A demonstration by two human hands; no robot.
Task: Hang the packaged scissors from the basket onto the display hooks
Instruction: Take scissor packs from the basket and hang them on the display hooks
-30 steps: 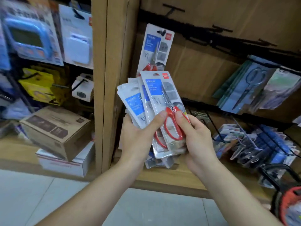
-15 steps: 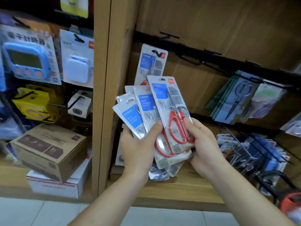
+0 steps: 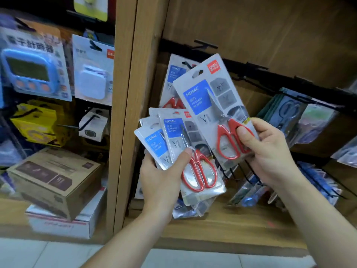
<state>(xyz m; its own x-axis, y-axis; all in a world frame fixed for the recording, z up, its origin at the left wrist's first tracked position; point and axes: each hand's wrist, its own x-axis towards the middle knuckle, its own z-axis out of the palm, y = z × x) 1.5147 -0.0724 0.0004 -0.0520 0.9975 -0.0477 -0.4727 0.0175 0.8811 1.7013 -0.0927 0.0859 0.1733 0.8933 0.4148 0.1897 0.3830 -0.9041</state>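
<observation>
While the left hand [image 3: 164, 178] grips a fanned stack of scissors packs [image 3: 172, 130], thumb pressed across the front one, the right hand [image 3: 270, 151] pinches a single scissors pack [image 3: 202, 97] by its lower end, thumb over the red handles. This pack is held apart from the stack, up and to the right, tilted left. Its hang hole [image 3: 197, 73] sits at the top, just beside a hung scissors pack [image 3: 173, 74] of the same kind on a display hook [image 3: 188, 63] at the far left of the wooden bay.

Judging by this, the step in hand is carrying one pack to a hook. The next move calls for turning the card upright, lining the hole up with the hook's tip and sliding it on. The basket is not in view.

A black rail [image 3: 270, 74] runs to the right along the back panel, with a bare hook [image 3: 205, 44] above it. Farther right hang darker scissors packs [image 3: 289, 111], and lower down, more hooks hold blue packets [image 3: 318, 180].

Left of the wooden upright [image 3: 125, 113] hang a blue timer pack [image 3: 29, 68] and a white item's pack [image 3: 92, 82]. Below them a closed brown cardboard box [image 3: 56, 180] rests on a white box [image 3: 63, 223]; their contents are hidden.
</observation>
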